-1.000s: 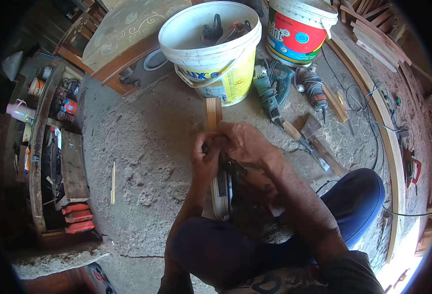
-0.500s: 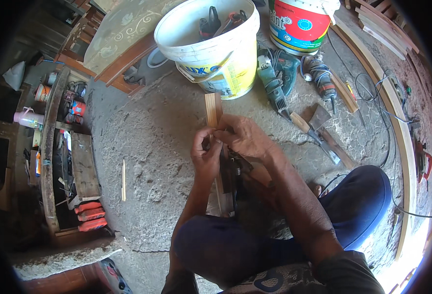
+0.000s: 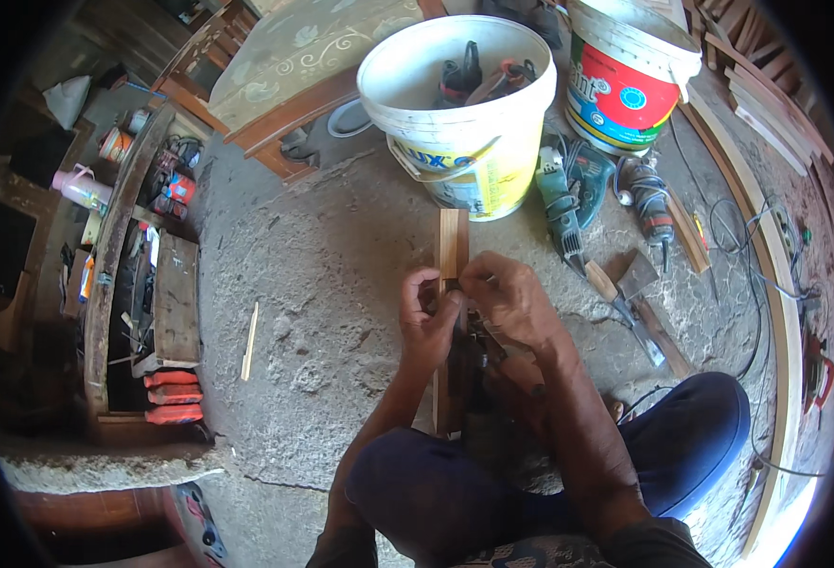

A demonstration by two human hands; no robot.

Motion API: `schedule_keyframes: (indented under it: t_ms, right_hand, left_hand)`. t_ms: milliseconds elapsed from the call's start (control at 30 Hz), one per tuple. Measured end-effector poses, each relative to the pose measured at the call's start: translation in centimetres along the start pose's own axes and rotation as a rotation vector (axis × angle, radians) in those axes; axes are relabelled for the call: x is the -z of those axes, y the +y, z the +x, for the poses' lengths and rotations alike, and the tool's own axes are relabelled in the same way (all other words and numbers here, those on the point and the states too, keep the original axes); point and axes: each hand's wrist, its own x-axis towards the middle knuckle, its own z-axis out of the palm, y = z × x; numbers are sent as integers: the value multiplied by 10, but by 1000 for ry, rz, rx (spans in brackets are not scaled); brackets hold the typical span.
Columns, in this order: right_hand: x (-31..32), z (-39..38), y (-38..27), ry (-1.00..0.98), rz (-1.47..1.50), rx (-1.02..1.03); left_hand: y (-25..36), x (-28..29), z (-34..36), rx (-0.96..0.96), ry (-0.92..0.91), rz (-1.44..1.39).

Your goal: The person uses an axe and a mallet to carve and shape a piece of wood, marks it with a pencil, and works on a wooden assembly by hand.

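Note:
A pale wooden strip stands lengthwise before me, running back from between my legs toward the white bucket. My left hand is at its left side, thumb and fingers curled in a pinch. My right hand closes in from the other side, its fingertips bent close to the left thumb. Something small and dark shows between the fingertips on the wood, too hidden to name. Below the hands, beside the strip, sits a dark metal device, partly covered by my right hand and forearm.
Power tools with wrapped cords, a chisel and a red-labelled bucket lie or stand at the right. A long plank curves along that side. At left is a wooden toolbox; a thin wood sliver lies on the concrete.
The whole view has shifted, so everything sits further right and slightly lower. My right fingers have drawn back a little from the left hand, and the small dark thing shows more.

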Motion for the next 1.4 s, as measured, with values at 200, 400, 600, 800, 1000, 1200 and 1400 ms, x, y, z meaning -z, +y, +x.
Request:
schedule_keyframes:
  t_ms: [200, 400, 600, 800, 1000, 1200, 1400]
  right_hand:
    - [-11, 2, -11, 5, -55, 50]
    - [-8, 1, -9, 23, -244, 151]
    - [-23, -7, 4, 53, -535, 177]
    - [-29, -12, 15, 69, -743, 343]
    - [-30, -14, -1, 35, -870, 271]
    - [-44, -18, 6, 145, -914, 262]
    - [-50, -16, 12, 272, -890, 320]
  left_hand:
    - [-9, 9, -2, -6, -6, 117]
    - [6, 2, 3, -45, -44, 76]
    - [-13, 3, -3, -55, -18, 88]
    - [-17, 12, -3, 4, -46, 76]
    - [-16, 15, -1, -57, -107, 101]
    - [-25, 21, 1, -21, -97, 109]
    - [-29, 18, 2, -57, -74, 93]
